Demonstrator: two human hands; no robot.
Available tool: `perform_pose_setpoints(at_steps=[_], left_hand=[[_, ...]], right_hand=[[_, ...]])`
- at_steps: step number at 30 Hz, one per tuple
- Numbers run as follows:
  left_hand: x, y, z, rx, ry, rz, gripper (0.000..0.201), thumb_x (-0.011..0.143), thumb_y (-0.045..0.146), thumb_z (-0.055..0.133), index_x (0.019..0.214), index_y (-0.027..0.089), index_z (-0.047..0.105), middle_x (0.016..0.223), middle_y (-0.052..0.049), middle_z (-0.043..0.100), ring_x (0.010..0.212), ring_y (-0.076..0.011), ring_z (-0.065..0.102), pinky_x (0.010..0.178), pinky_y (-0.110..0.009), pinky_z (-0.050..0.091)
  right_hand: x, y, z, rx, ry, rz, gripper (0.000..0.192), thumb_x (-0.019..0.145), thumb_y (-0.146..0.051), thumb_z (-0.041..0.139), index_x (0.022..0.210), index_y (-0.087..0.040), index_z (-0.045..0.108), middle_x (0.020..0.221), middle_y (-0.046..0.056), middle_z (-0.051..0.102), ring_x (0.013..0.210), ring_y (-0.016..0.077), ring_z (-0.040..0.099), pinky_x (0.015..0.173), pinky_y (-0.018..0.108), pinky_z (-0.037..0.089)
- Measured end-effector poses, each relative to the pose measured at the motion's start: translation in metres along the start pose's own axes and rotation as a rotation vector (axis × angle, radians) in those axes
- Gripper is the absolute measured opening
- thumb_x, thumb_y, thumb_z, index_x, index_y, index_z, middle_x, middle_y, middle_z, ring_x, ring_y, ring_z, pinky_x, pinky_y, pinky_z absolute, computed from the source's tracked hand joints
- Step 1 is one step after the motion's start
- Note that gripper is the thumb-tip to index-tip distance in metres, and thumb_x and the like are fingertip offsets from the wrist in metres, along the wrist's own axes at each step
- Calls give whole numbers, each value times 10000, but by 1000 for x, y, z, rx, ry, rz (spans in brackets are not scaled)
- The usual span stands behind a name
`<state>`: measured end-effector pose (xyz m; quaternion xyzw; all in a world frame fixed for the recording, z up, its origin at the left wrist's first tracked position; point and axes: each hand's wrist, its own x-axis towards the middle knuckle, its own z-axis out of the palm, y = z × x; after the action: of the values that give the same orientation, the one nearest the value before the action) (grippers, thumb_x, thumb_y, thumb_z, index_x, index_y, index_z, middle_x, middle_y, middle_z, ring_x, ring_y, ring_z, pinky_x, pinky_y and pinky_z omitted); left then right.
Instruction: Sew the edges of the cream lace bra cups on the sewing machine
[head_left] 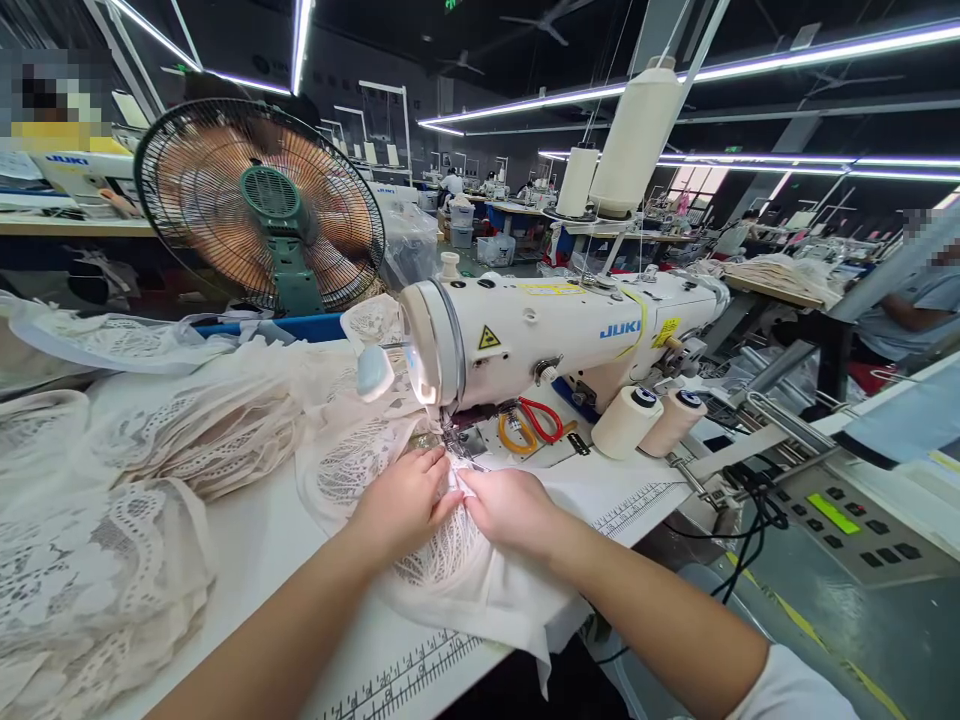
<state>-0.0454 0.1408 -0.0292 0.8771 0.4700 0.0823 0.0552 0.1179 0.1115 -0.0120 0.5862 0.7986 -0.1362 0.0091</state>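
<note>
Across the workroom floor, our white table (251, 545) spreads under everything we handle, ruler marks (420, 670) printed along its near edge. On it stands our white sewing machine (517, 340), its head pointing left, and beyond the table's far edge a big fan (274, 200) faces us. To our left lie heaps of pale lace, one stacked in layers (232, 430) and one nearer us (105, 580). Above the machine stands a large cone of thread (637, 140), with a smaller cone (577, 182) beside it.

The lace piece (450, 550) we are working lies on the table in front of the machine, its upper part at the needle and its lower corner hanging over the near edge. Our hands meet on it just short of the needle, so most of the piece spreads below and between our wrists. Our right hand (514, 508) is curled closed on its cloth, thumb on top. Our left hand (405, 505) rests on it, fingers bent toward the needle; their undersides are hidden, so we cannot tell whether they pinch or only press.

Right of the needle sit two spools, one cream (628, 422), one pinkish (673, 424), and two small loops, red (559, 425) and yellow (501, 432).
</note>
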Motion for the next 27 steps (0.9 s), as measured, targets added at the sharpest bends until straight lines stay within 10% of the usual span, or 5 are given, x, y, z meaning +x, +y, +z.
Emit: perform_pose_setpoints(at_steps=[18, 22, 27], left_hand=[[-4, -11, -9, 49, 121, 2, 341, 847, 256, 446, 1106, 194, 659, 1199, -160, 629, 1136, -347, 550, 921, -504, 482], [-17, 13, -25, 159, -45, -100, 227, 838, 280, 500, 913, 212, 703, 1021, -157, 650, 1016, -362, 567, 791, -522, 496], [-28, 34, -30, 166, -294, -314, 664, 738, 521, 613, 1313, 203, 516, 1414, -213, 435, 1308, -441, 335, 864, -637, 432]], right_hand=[[-20, 18, -8, 8, 31, -115, 286, 919, -297, 414, 1072, -216, 641, 955, 67, 686, 867, 216, 614, 641, 286, 367], [-32, 33, -6, -9, 0, -234, 289, 906, -283, 454, 1135, -237, 624, 954, 53, 672, 837, 196, 591, 624, 271, 342], [-30, 39, -2, 4, -10, -251, 338, 914, -276, 432, 1205, -232, 597, 971, 63, 681, 853, 207, 599, 621, 279, 347]])
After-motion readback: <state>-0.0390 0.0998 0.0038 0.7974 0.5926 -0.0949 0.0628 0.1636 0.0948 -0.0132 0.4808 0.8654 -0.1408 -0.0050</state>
